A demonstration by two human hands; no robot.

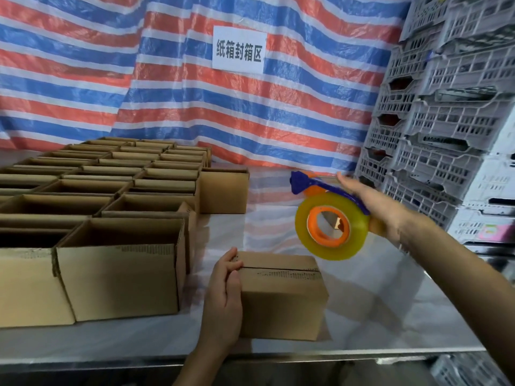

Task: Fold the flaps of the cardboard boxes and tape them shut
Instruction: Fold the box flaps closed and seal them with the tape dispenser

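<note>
Nearest, at 6 o'clock: left hand (225, 291), fingers curled over the left end of the closed cardboard box (281, 299), pinning it to the steel table (376, 324). Top flaps folded down, meeting in 1 seam (278, 268) along the long axis, from 9 o'clock to 3 o'clock. No tape to be made out on that seam.

Further out, toward 1 o'clock from the box and well above it: right hand (373, 204), wrapped round the blue handle of the tape dispenser (326, 186). Clear yellowish tape roll (328, 252) on an orange hub, cutter end pointing to 10 o'clock. Not touching the box.

Judged as the step in hand: flaps done, taping about to start. Hinge of the coming move: dispenser up off the right end of the seam, steadying hand at the left end. Probably a drop onto the box, then a pull straight along the 9-to-3 line, with overhang down both end faces. Right hand alone free for that; left hand nearer but occupied.

At 9 o'clock, near the left hand: open cardboard boxes (119, 274), flaps up, in rows running back toward 11 o'clock. At 12 o'clock, 1 lone box (224, 190) beside those rows. Behind everything, a striped tarp (167, 93) with a paper sign (239, 50). At 2 o'clock, stacked grey plastic crates (434, 121).
</note>
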